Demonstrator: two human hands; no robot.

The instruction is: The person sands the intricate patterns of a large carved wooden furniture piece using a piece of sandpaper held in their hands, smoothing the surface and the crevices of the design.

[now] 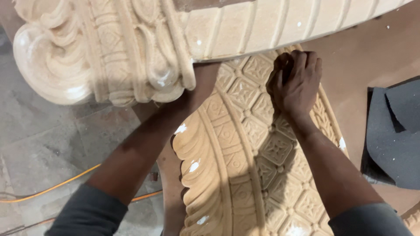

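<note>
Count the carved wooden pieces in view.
2. One carved panel lies under the right hand, running down the middle. A second carved piece spans the top and hides the left hand. A scrap at the lower right corner may be a third.

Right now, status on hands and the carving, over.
Right hand fisted on carved arch panel, fingers curled, contents unseen. Left hand hidden under upper carved piece, forearm reaching beneath. Grey foam lies right, orange cable left.

We see a matt, pale wooden panel (245, 166) carved in relief with white filler spots, dark grey foam (393, 131) beside it, and rough grey stone floor (39, 144).
</note>
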